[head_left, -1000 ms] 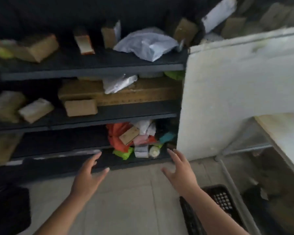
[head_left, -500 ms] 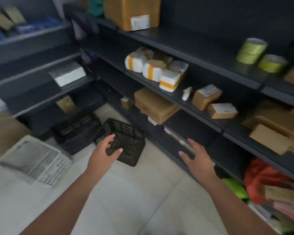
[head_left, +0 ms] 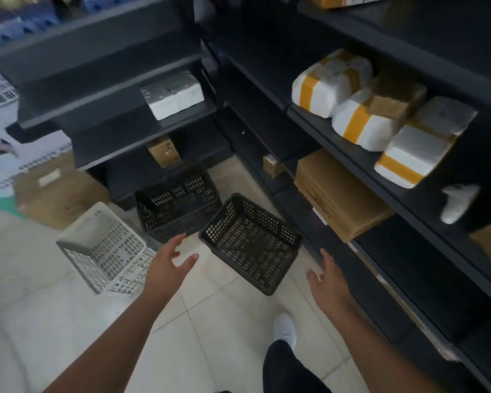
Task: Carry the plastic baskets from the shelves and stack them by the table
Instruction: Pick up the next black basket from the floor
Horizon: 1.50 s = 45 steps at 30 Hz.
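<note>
Closer now than 0.5 s ago: nearest black basket (head_left: 251, 243), on the floor (head_left: 68, 321) beside the dark shelves (head_left: 408, 251), lies between both hands. Left hand (head_left: 167, 268) and right hand (head_left: 328, 287): grip spread open, empty, not touching it. Further stock: 1 black basket (head_left: 179, 202) behind, 1 white basket (head_left: 105, 251) left; pickup judged imminent, no carrying begun.
</note>
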{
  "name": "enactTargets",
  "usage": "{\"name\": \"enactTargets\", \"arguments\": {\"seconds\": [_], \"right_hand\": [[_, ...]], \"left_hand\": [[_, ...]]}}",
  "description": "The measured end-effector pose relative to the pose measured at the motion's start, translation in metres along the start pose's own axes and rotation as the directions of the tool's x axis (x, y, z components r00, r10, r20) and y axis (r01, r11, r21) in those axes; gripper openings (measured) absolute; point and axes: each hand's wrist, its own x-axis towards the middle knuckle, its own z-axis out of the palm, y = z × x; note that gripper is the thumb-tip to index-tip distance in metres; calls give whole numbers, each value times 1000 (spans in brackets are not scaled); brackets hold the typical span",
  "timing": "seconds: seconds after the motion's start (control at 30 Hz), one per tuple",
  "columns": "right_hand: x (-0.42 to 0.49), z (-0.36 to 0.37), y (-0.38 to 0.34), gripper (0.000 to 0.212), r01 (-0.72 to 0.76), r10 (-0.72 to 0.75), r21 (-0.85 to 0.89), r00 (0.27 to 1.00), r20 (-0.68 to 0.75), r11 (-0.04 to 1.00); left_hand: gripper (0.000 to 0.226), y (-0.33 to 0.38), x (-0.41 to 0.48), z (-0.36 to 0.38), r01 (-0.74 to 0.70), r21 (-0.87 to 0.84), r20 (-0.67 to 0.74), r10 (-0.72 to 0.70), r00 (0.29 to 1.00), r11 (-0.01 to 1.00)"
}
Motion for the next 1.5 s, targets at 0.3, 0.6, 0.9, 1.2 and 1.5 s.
{"name": "enactTargets", "arguments": {"seconds": [0.3,0.6,0.9,1.2,1.5], "right_hand": [[220,123,95,71,-262,260,-34,964,-46,965],[352,270,209,63,-379,384,64,905,-185,923],[378,323,247,82,-446,478,175,838,-262,878],[289,230,154,83,-331,357,132,872,-334,934],[75,107,22,75,-464,477,153,742,-471,872]], "left_hand": [[58,-109,238,171,4,131,231,-34,972,991],[82,-267,435,317,-125,467,356,-57,933,875],[68,-297,491,372,-137,405,355,-17,935,904],[86,-248,426,271,-38,323,367,-88,926,946],[86,-77,342,114,-158,54,487,113,866,986]]}}
